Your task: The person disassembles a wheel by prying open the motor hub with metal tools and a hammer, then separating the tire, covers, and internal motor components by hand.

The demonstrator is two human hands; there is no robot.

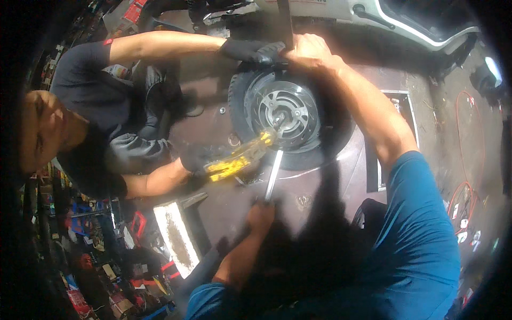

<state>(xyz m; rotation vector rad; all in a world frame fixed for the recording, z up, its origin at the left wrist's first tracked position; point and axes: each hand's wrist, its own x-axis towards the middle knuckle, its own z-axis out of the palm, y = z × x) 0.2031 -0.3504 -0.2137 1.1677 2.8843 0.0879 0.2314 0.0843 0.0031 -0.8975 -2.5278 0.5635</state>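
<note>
A small wheel with a black tyre (241, 106) and a slotted brake disc (260, 114) lies flat on the floor. My left hand (261, 216) is closed around a silver metal bar (274, 176), whose far end reaches the near side of the wheel. At the tyre's far edge, my right hand (309, 50) is closed around a dark flat bar (285, 24) that rises from it. A co-worker's gloved hand (266, 53) rests on the tyre beside my right hand. Their other gloved hand (197, 158) holds a blurred yellow tool (229, 168) reaching toward the hub.
The co-worker crouches at the left. A white-topped block (176, 234) stands on the brown floor (213, 200) near the left. Tools and parts crowd the left side. A metal frame (408, 106) and an orange hose (464, 186) lie right; a white vehicle (421, 37) stands beyond.
</note>
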